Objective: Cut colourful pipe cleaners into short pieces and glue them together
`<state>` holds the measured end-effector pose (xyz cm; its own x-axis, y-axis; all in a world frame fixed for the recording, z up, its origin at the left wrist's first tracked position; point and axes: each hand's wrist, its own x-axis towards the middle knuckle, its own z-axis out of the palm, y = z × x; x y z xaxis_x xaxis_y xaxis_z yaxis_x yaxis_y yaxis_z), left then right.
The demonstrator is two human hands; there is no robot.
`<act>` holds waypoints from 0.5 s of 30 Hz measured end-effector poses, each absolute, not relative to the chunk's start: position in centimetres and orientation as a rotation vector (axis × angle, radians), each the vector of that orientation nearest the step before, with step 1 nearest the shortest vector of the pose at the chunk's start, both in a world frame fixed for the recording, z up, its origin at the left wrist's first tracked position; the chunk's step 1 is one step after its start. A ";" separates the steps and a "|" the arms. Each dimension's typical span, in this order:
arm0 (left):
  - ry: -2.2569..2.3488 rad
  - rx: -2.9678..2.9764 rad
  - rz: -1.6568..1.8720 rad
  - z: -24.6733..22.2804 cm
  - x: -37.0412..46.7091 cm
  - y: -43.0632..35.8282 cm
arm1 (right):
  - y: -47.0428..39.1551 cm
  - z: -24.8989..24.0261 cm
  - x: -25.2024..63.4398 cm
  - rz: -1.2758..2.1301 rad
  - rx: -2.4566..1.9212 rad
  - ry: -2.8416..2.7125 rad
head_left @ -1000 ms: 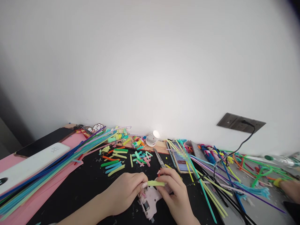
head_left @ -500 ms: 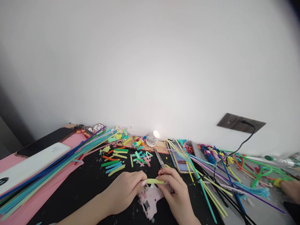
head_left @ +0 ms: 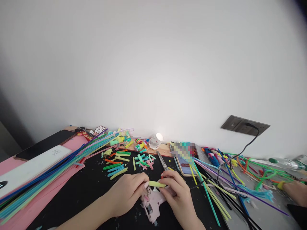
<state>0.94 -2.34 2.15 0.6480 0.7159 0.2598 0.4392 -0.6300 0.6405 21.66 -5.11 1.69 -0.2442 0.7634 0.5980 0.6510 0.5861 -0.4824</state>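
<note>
A short yellow-green pipe cleaner piece [head_left: 156, 184] stretches between both hands. My left hand [head_left: 130, 193] pinches its left end, and the fingers of my right hand [head_left: 177, 193] are closed at its other end. Directly beneath lies a pale pink glue gun [head_left: 153, 206] on the black mat [head_left: 81, 195], partly covered by my hands. Scissors [head_left: 162, 160] lie just beyond the right hand, their blades pointing away and their handles partly hidden by its fingers. Cut pipe cleaner pieces in green, blue, orange and pink [head_left: 142, 160] are spread past my left hand.
Long pipe cleaners [head_left: 59, 172] run across the left side beside a white box [head_left: 33, 166]. A paper cup [head_left: 155, 141] stands near the wall, left of a phone [head_left: 187, 166]. Another person's hand [head_left: 294, 191] is at the far right. A black cord hangs from the wall socket [head_left: 246, 124].
Both hands keep hold of the yellow-green piece, and a little more of its right end shows now. The camera view has shifted slightly. Little else differs.
</note>
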 end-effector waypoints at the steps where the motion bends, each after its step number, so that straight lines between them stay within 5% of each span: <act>1: 0.902 2.318 0.669 2.3 0.9 -2.4 | -5.1 1.7 21.7 0.160 -1.129 -1.977; 15: 0.909 2.144 0.624 3.0 1.1 -2.6 | -5.2 1.3 21.9 0.149 -1.095 -2.029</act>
